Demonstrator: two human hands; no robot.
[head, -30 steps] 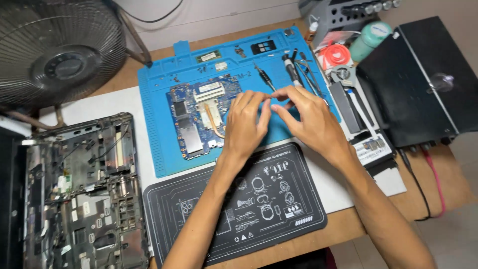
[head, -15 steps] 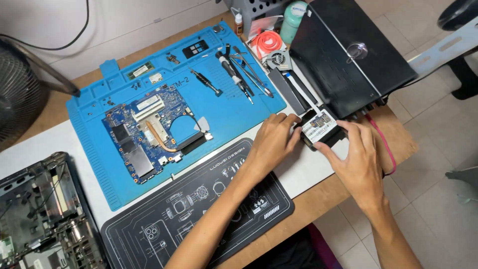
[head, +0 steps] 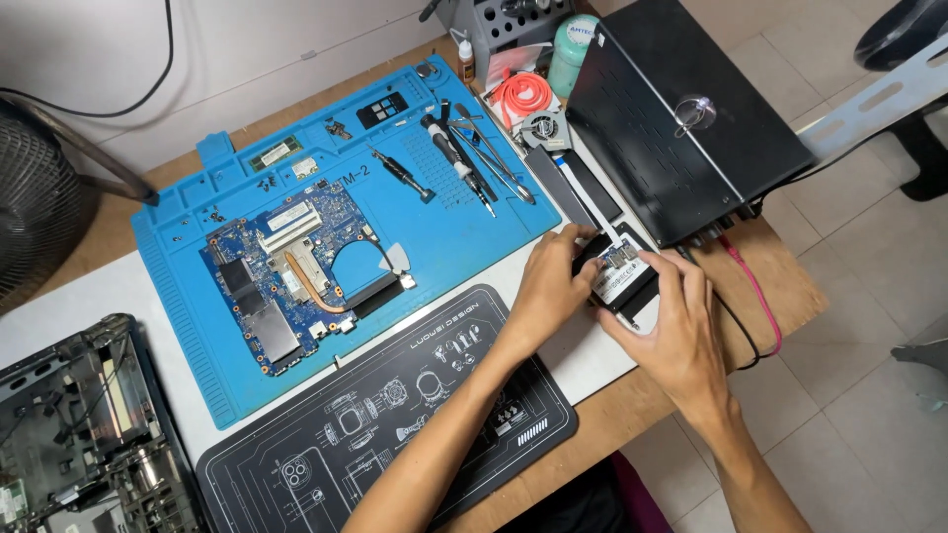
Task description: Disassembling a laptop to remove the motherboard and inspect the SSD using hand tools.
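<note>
Two hands grip one small drive (head: 624, 273) at the worktop (head: 592, 360) edge, just beside the black case (head: 681, 128). The left hand (head: 549, 288) and right hand (head: 673, 331) are clamped on its ends. Uneven pull could slip it off that edge.

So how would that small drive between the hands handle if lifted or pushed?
The drive looks like a flat, rigid slab, so it probably stays stiff and won't roll or tip. Both the left hand and right hand grip it by fingertips, suggesting it is fairly light. Its smooth label face may be slippery, and it likely would not take a drop well.
</note>
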